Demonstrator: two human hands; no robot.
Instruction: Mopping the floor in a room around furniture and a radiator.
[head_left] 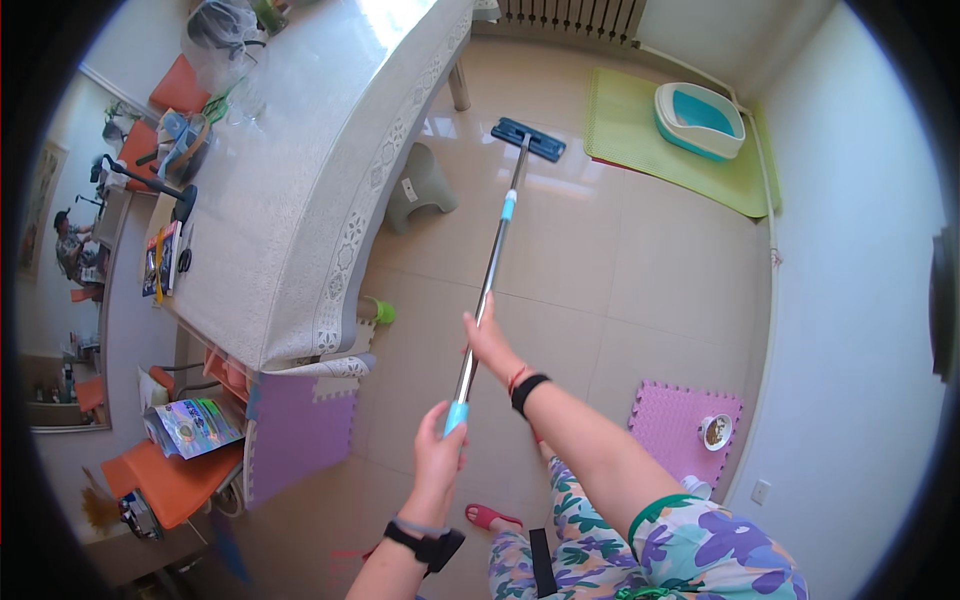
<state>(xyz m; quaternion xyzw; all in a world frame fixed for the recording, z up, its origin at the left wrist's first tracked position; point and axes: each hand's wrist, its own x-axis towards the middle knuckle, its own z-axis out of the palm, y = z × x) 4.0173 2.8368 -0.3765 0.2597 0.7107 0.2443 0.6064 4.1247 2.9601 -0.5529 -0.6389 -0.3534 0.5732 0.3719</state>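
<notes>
A flat mop (493,262) with a silver pole and light blue grips stretches away from me across the tiles. My left hand (439,450) is closed round the blue grip at the pole's near end. Further up, my right hand (488,340) wraps the silver part of the pole. The dark blue mop head (545,145) lies flat on the floor, between a grey stool (420,190) and a green mat (630,130).
A table with a white lace-edged cloth (290,190) fills the left. On the green mat stands a white and teal litter box (697,122). A pink foam mat (665,410) with a food bowl (716,432) lies by the right wall. An orange chair (180,485) is at lower left.
</notes>
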